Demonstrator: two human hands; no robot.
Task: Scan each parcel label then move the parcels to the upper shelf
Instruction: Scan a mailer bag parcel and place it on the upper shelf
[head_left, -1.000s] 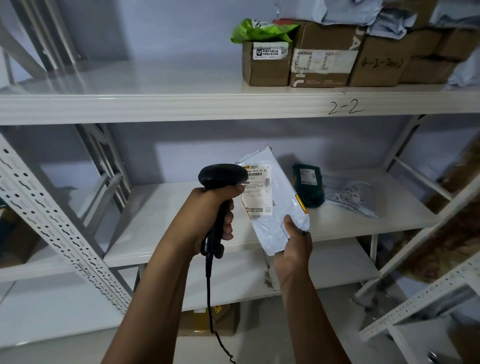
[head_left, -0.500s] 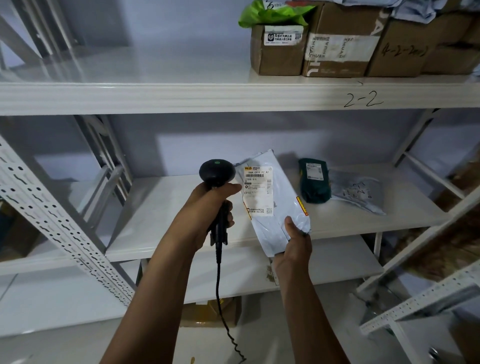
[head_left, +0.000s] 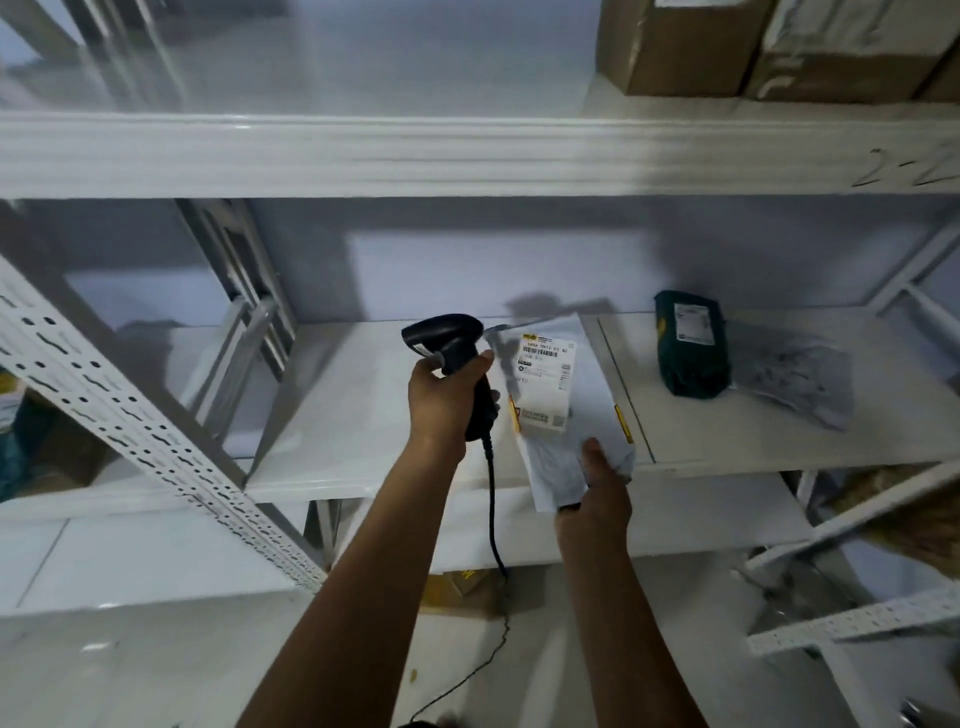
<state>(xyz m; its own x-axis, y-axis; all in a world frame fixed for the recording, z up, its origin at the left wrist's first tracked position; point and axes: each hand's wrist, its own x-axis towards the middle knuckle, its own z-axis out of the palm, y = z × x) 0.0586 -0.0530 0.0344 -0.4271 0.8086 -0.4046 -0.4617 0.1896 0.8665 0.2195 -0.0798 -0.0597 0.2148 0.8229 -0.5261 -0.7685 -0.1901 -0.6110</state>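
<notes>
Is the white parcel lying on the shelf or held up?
Held up. The right hand grips the lower end of the white parcel, which stands nearly upright, its label facing the camera, beside the scanner.

Gripping a black scanner (head_left: 441, 338) in the left hand (head_left: 447, 400) just beside the label (head_left: 545, 384) of a white parcel (head_left: 597, 415) pinched at its lower end in the right hand (head_left: 597, 493), before a shelf (head_left: 753, 431) bearing a green parcel (head_left: 688, 348) and grey bag (head_left: 795, 379).

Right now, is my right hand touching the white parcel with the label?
Touching. The head view shows the right hand gripping the white parcel at its lower edge, thumb pressed on its front.
</notes>
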